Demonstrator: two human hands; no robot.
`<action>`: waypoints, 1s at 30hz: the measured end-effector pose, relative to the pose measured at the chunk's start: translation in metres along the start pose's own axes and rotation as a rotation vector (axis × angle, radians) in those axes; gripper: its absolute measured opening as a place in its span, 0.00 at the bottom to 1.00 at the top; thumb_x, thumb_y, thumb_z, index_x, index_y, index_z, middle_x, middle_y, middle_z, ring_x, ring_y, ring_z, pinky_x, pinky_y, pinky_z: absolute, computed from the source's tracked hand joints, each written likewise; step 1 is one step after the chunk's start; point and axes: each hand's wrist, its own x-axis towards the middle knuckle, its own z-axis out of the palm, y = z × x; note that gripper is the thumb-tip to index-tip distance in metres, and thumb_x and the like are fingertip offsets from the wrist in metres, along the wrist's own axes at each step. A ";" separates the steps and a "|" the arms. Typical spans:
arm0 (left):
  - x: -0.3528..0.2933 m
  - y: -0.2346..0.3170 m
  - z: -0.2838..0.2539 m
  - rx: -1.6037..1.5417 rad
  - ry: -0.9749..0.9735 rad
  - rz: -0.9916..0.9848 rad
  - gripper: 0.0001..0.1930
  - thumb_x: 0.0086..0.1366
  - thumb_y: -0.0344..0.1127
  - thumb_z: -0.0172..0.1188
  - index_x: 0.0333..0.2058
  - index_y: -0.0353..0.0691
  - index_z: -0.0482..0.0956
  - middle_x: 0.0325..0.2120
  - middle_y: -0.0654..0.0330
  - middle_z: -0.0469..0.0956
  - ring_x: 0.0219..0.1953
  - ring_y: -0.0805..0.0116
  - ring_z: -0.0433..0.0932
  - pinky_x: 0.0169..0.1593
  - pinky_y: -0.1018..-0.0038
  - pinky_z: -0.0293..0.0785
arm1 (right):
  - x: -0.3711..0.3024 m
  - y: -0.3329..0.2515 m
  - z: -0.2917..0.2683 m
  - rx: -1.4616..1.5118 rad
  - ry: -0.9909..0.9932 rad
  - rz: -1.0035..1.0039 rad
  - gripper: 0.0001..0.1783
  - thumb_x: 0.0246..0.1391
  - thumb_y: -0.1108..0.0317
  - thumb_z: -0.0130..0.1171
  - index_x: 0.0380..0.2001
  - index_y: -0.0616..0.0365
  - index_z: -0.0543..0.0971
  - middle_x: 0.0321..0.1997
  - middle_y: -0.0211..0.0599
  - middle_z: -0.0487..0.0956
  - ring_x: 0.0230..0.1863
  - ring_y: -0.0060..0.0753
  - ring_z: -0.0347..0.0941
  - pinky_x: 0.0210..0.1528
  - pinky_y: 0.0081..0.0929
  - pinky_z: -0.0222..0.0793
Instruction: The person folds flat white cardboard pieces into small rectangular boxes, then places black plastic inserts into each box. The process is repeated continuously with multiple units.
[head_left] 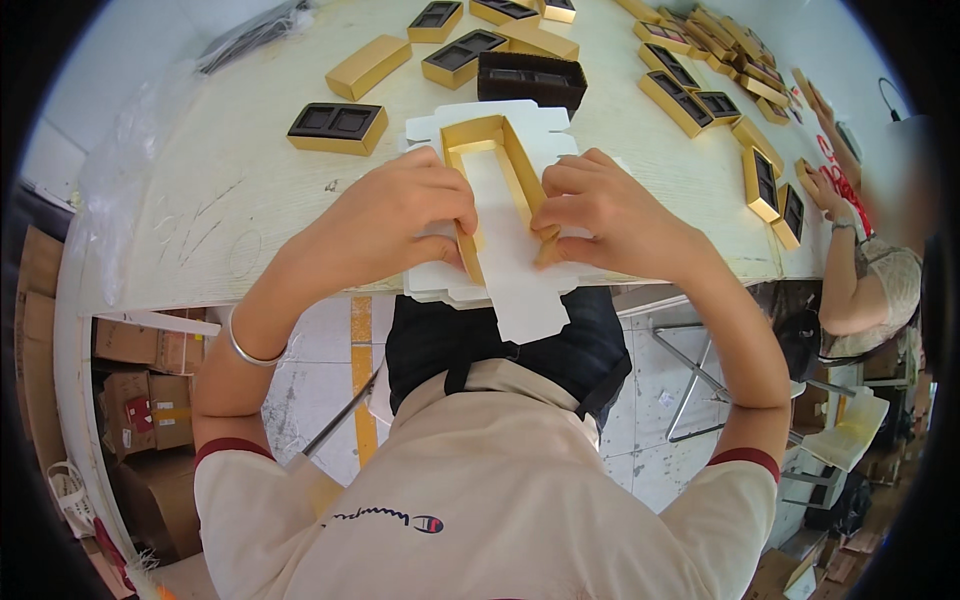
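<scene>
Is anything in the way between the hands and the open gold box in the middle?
No, nothing I can see. The left hand and right hand already pinch the near parts of the gold box's side walls. The dark tray lies beyond its far end, not between.

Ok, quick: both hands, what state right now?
Left hand: closed, holding the left side of the gold box.
Right hand: closed, holding its right side.
</scene>
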 end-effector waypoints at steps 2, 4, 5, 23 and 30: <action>0.001 0.004 0.004 0.006 0.016 -0.018 0.12 0.43 0.27 0.70 0.28 0.39 0.78 0.35 0.64 0.78 0.39 0.62 0.70 0.43 0.70 0.70 | 0.001 0.000 0.004 0.025 0.040 -0.002 0.15 0.37 0.66 0.71 0.31 0.56 0.79 0.32 0.33 0.73 0.41 0.36 0.69 0.47 0.31 0.60; 0.000 0.008 0.009 -0.017 0.039 -0.042 0.11 0.44 0.28 0.70 0.26 0.39 0.77 0.34 0.64 0.77 0.37 0.61 0.70 0.42 0.70 0.69 | 0.001 0.001 0.009 0.066 0.128 -0.043 0.11 0.42 0.65 0.69 0.28 0.55 0.79 0.29 0.34 0.73 0.38 0.37 0.70 0.43 0.30 0.62; 0.000 0.009 0.010 -0.033 0.051 -0.048 0.10 0.45 0.28 0.70 0.26 0.39 0.76 0.33 0.64 0.77 0.37 0.61 0.70 0.42 0.70 0.69 | 0.000 0.003 0.009 0.149 0.144 -0.059 0.11 0.42 0.65 0.69 0.28 0.56 0.78 0.28 0.34 0.72 0.36 0.38 0.70 0.41 0.30 0.62; 0.000 0.028 0.042 -0.299 0.278 -0.232 0.06 0.52 0.25 0.64 0.28 0.37 0.75 0.22 0.61 0.71 0.22 0.72 0.70 0.26 0.77 0.66 | -0.010 -0.036 0.009 0.490 0.164 0.259 0.25 0.41 0.77 0.63 0.46 0.53 0.72 0.33 0.40 0.73 0.35 0.44 0.69 0.41 0.36 0.63; -0.011 0.027 0.033 -0.428 0.199 -0.242 0.05 0.54 0.25 0.63 0.25 0.35 0.75 0.21 0.63 0.71 0.21 0.77 0.65 0.25 0.80 0.61 | -0.030 -0.062 0.047 -0.136 0.320 -0.080 0.38 0.30 0.71 0.69 0.52 0.61 0.72 0.57 0.49 0.68 0.51 0.45 0.68 0.48 0.38 0.64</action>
